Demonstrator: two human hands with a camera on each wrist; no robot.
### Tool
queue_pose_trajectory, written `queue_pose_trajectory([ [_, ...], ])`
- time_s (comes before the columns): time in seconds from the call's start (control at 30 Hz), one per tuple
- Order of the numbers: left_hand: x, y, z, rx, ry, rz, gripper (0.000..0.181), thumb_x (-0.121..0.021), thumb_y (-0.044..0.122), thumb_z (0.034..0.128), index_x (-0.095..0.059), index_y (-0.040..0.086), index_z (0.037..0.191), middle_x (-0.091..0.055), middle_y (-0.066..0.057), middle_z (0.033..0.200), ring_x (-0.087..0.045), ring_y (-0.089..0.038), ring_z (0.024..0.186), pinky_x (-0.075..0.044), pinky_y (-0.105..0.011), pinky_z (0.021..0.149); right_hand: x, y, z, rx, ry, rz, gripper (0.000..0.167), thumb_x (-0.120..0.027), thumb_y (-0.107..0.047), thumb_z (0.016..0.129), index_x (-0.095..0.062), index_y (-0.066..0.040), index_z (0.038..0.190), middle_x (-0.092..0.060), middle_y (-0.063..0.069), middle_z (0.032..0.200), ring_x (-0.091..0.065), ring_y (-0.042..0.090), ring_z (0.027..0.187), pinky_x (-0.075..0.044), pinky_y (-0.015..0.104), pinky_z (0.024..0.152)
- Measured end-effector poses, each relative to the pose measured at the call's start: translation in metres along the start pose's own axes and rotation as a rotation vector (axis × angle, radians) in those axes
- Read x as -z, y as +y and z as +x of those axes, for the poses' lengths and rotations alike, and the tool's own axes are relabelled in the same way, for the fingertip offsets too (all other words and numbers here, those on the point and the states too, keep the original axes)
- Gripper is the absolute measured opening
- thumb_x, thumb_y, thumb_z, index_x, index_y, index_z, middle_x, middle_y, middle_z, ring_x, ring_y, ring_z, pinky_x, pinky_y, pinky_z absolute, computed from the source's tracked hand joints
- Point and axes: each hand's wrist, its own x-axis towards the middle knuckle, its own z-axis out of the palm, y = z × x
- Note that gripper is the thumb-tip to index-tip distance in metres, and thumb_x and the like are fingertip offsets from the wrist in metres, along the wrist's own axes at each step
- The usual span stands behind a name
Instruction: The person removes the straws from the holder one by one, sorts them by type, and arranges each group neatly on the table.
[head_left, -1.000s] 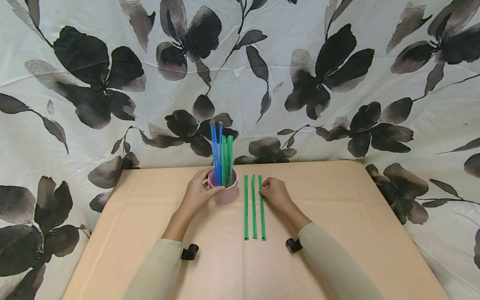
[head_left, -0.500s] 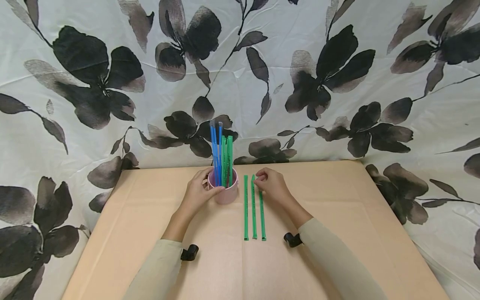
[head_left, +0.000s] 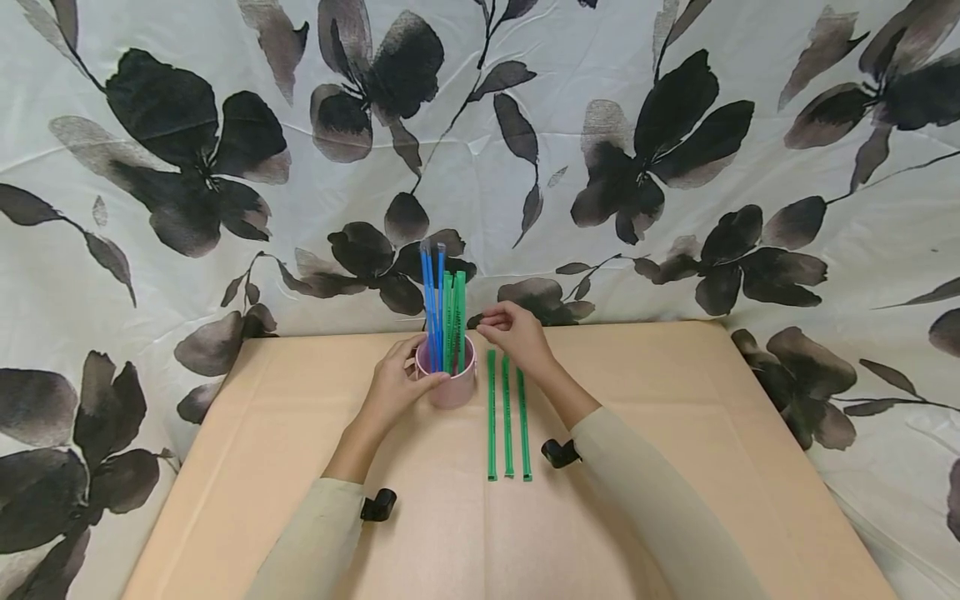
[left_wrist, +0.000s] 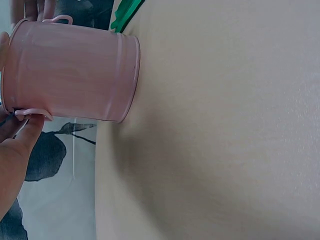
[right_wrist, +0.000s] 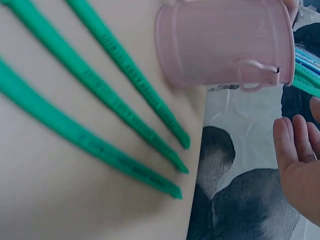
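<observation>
A small pink metal pail (left_wrist: 75, 70) with little side handles stands on the table in all three views. My left hand (head_left: 397, 379) holds it, thumb at the near rim and fingers round the left side. Upright in the pail are blue straws (head_left: 432, 308) and green straws (head_left: 453, 317) in printed wrappers. My right hand (head_left: 519, 337) hovers just right of the pail's rim, fingers loosely bent, nothing seen between them. Below it, three green wrapped straws (right_wrist: 130, 85) lie side by side on the table, their far ends near my right wrist.
The tan table (head_left: 420, 533) ends at a back edge just behind the pail. A white cloth (head_left: 480, 167) with dark flowers hangs behind and around it. Black wrist cameras (head_left: 379, 505) sit on both forearms.
My right hand has left the rightmost green straw on the table and moved left and up towards the pail. The left hand and pail stay put; the three straws remain lying.
</observation>
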Motion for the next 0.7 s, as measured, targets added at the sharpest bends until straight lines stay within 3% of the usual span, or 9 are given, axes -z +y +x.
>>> queue_pose_trajectory([
  [0.4, -0.003, 0.004, -0.008, 0.009, 0.007, -0.01, 0.077, -0.089, 0.02, 0.083, -0.052, 0.005, 0.148, -0.056, -0.018, 0.142, -0.056, -0.036, 0.135, -0.055, -0.045, 0.109, -0.021, -0.019, 0.011, 0.002, -0.033, -0.021, 0.036, -0.078, -0.022, 0.094, -0.067, -0.003, 0.123, -0.075, 0.012, 0.113, -0.072, 0.025, 0.105, -0.064, 0.034, 0.09],
  [0.7, -0.006, 0.005, -0.014, 0.006, 0.008, -0.012, 0.077, -0.088, 0.021, 0.0834, -0.051, 0.004, 0.149, -0.055, -0.018, 0.141, -0.056, -0.036, 0.136, -0.054, -0.044, 0.109, -0.027, -0.024, 0.01, -0.008, -0.011, -0.051, 0.035, -0.079, -0.02, 0.094, -0.067, -0.003, 0.122, -0.074, 0.011, 0.108, -0.074, 0.023, 0.098, -0.066, 0.031, 0.083],
])
